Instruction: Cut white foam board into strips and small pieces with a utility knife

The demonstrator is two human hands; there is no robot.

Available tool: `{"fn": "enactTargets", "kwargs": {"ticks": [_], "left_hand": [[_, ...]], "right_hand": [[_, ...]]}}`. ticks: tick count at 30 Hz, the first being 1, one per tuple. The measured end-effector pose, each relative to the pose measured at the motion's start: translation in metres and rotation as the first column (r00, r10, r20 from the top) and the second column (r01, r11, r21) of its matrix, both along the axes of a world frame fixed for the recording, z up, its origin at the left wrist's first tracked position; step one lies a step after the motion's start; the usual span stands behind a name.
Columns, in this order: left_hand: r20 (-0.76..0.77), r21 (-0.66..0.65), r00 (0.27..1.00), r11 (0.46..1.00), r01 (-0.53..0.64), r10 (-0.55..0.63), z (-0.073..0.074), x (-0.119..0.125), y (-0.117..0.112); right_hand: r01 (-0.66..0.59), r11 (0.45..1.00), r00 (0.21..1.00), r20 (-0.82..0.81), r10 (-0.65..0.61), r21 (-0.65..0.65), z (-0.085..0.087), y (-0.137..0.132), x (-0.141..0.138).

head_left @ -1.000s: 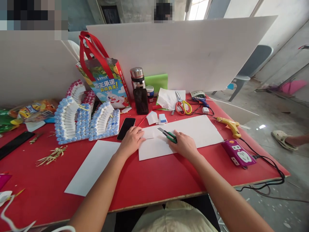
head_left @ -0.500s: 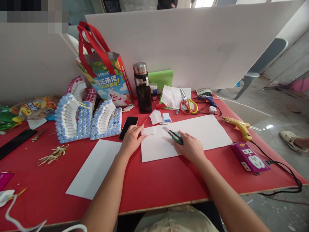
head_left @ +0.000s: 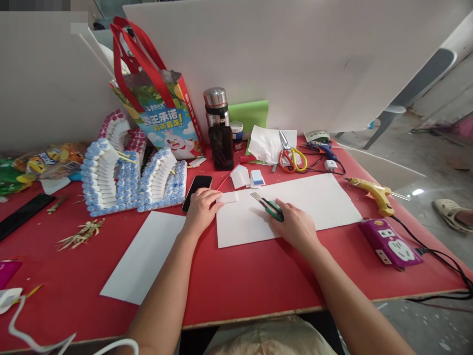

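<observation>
A large white foam sheet [head_left: 310,202] lies on the red table [head_left: 236,276]. My right hand [head_left: 295,224] grips a green utility knife [head_left: 269,206] whose blade rests on the sheet near its left end. My left hand [head_left: 201,207] lies at the sheet's upper left corner, fingers curled on a small white piece [head_left: 229,197] there. A black phone [head_left: 197,190] lies just left of that hand.
A second white sheet [head_left: 142,259] lies front left. Behind stand a model of blue-capped white tubes [head_left: 125,177], a printed bag [head_left: 162,118], a steel flask [head_left: 219,128], scissors [head_left: 291,158], a yellow glue gun [head_left: 373,192] and a purple power strip [head_left: 391,244]. Another person's sandalled foot [head_left: 453,214] shows far right.
The head camera has tilted a little, so everything sits slightly higher and to the right. Both hands keep their places on the sheet; the knife has hardly moved.
</observation>
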State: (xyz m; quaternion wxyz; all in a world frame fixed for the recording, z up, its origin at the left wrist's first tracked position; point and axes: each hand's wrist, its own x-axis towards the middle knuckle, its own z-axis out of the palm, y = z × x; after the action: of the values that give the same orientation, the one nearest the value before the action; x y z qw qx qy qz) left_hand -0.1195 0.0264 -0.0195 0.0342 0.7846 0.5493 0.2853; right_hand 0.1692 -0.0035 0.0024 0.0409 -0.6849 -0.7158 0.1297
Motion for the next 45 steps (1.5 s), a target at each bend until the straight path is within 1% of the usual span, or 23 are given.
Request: {"fn": "enactTargets", "kwargs": {"ticks": [5, 12, 18, 23, 28, 33, 35, 37, 39, 40, 42, 45], "left_hand": [[-0.005, -0.014, 1.000, 1.000, 0.004, -0.004, 0.000, -0.002, 0.000], [-0.091, -0.070, 0.995, 0.997, 0.040, -0.046, 0.006, -0.004, -0.006], [-0.080, -0.066, 0.995, 0.996, 0.052, -0.057, 0.005, -0.006, -0.006], [-0.083, -0.073, 0.995, 0.996, 0.047, -0.053, 0.008, -0.004, -0.006], [-0.086, -0.081, 0.994, 0.995, 0.056, -0.063, 0.011, -0.004, -0.014], [-0.071, -0.125, 0.994, 0.990, 0.069, -0.078, 0.015, -0.003, -0.026], [-0.068, -0.140, 0.994, 0.988, 0.072, -0.082, 0.017, -0.002, -0.028], [-0.068, -0.148, 0.994, 0.986, 0.075, -0.085, 0.018, -0.002, -0.028], [-0.074, -0.151, 0.993, 0.986, 0.077, -0.089, 0.018, -0.002, -0.028], [-0.076, -0.150, 0.993, 0.986, 0.078, -0.090, 0.017, -0.002, -0.027], [-0.071, -0.144, 0.994, 0.987, 0.076, -0.087, 0.016, -0.003, -0.027], [-0.056, -0.148, 0.995, 0.986, 0.076, -0.085, 0.015, -0.006, -0.026]], "right_hand": [[-0.002, 1.000, 1.000, 0.004, 0.002, -0.006, 0.000, 0.000, 0.000], [-0.003, 1.000, 1.000, 0.025, 0.003, -0.002, -0.001, 0.000, 0.000], [-0.002, 1.000, 0.999, 0.037, 0.002, 0.007, -0.001, 0.000, -0.001], [-0.017, 1.000, 0.998, 0.060, 0.016, 0.013, -0.001, -0.001, -0.002], [-0.020, 1.000, 0.999, 0.031, 0.019, 0.018, 0.000, 0.000, 0.000], [-0.014, 1.000, 0.999, -0.038, 0.015, 0.025, 0.004, 0.001, 0.007], [-0.012, 1.000, 0.990, -0.139, 0.011, -0.008, 0.007, 0.004, 0.000], [-0.014, 0.999, 0.953, -0.302, 0.002, -0.038, 0.009, 0.009, -0.016], [-0.028, 1.000, 0.892, -0.452, 0.021, -0.009, 0.009, 0.016, -0.039], [-0.048, 0.998, 0.866, -0.496, 0.060, 0.037, 0.007, 0.021, -0.051], [-0.084, 0.991, 0.841, -0.526, 0.125, 0.102, 0.003, 0.030, -0.074], [-0.076, 0.991, 0.866, -0.484, 0.121, 0.111, -0.005, 0.040, -0.093]]}}
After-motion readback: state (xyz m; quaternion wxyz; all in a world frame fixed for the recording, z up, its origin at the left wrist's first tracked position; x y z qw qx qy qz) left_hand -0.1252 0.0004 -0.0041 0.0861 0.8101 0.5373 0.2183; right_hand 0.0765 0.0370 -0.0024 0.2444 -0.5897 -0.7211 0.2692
